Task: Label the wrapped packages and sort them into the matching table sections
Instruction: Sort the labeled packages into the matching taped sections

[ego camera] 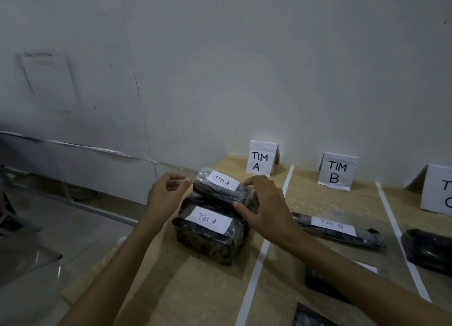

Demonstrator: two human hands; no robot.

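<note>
Head view: your right grip (259, 203) clamps the upper package (220, 188), stacked askew on the lower package (210, 232) in the desk's (195, 289) Tim A section; left grip (166, 196) hovers empty. Uneven release may slide it off.

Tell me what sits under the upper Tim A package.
A larger wrapped package, also labelled Tim A, resting on the table. Its rear top is hidden beneath the upper package.
</note>
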